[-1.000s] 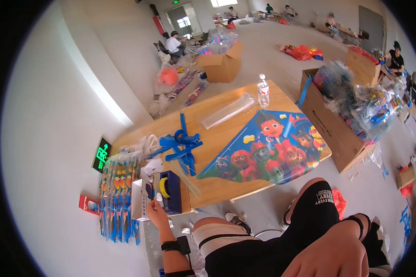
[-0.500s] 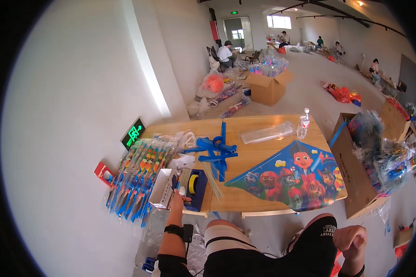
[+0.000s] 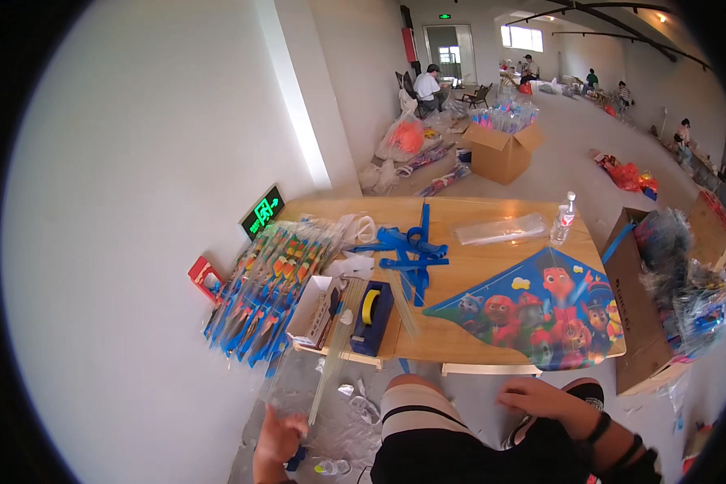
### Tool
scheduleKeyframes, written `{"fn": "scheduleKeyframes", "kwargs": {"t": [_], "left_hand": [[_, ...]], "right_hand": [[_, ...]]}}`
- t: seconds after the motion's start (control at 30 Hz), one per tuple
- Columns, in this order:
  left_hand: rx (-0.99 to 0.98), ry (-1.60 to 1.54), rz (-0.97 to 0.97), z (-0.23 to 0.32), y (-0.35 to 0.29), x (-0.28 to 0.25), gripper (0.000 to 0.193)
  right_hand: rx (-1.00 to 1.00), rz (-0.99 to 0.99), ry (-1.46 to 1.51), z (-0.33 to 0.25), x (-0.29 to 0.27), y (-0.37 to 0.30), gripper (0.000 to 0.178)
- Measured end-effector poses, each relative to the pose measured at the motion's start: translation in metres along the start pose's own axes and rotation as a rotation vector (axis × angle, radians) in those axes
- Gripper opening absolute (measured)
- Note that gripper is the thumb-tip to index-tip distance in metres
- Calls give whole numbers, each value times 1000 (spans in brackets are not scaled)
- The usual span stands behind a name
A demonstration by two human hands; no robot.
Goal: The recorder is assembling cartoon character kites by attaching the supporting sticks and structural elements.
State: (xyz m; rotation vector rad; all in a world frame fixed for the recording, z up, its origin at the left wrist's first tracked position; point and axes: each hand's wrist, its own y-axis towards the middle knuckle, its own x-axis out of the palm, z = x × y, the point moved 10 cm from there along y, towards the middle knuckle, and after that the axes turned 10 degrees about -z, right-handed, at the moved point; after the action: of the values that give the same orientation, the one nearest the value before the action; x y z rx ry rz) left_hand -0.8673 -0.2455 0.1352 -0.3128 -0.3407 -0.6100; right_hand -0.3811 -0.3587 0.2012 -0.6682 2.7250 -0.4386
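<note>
My left hand [image 3: 281,436] is low beside the table's front left edge, smeared by motion. Whether it holds anything cannot be made out. Just to its right end the thin pale rods [image 3: 336,355], which lie on the table and stick out past its front edge. They pass between a white open box [image 3: 310,313] and a dark blue tape dispenser [image 3: 371,335] with a yellow roll. My right hand [image 3: 532,397] hovers over my lap, fingers loosely curled, with nothing visible in it. A blue kite [image 3: 524,302] printed with cartoon characters lies flat at the table's right.
Blue strips [image 3: 407,250], a clear plastic sleeve [image 3: 500,230] and a water bottle [image 3: 564,219] rest on the wooden table [image 3: 452,210]. Packaged kites [image 3: 274,282] overhang its left side. A large carton [image 3: 641,323] stands at right; another carton [image 3: 496,157] is behind. People sit farther off.
My left hand has drawn back from the rods by the tape dispenser to below the table edge. My right hand has moved left over my lap. The whole view has shifted.
</note>
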Motion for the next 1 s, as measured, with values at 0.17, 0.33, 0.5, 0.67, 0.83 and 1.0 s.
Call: {"fn": "scheduleKeyframes", "kwargs": {"t": [0.17, 0.33, 0.5, 0.67, 0.83, 1.0], "left_hand": [[201, -104, -147, -21, -86, 17, 44], [137, -242, 140, -85, -123, -3, 15], [104, 178, 412, -76, -122, -24, 24], [27, -296, 505, -76, -122, -10, 47], [64, 68, 546, -62, -117, -21, 54], [-19, -75, 684, -91, -127, -33, 41]], "right_hand": [[40, -228, 98, 16, 60, 158, 37], [24, -130, 336, -9, 108, 298, 45], [55, 56, 493, -10, 115, 357, 40], [122, 124, 642, 4, 122, 362, 31], [127, 209, 819, 14, 122, 357, 27], [26, 254, 902, 17, 109, 364, 26]]}}
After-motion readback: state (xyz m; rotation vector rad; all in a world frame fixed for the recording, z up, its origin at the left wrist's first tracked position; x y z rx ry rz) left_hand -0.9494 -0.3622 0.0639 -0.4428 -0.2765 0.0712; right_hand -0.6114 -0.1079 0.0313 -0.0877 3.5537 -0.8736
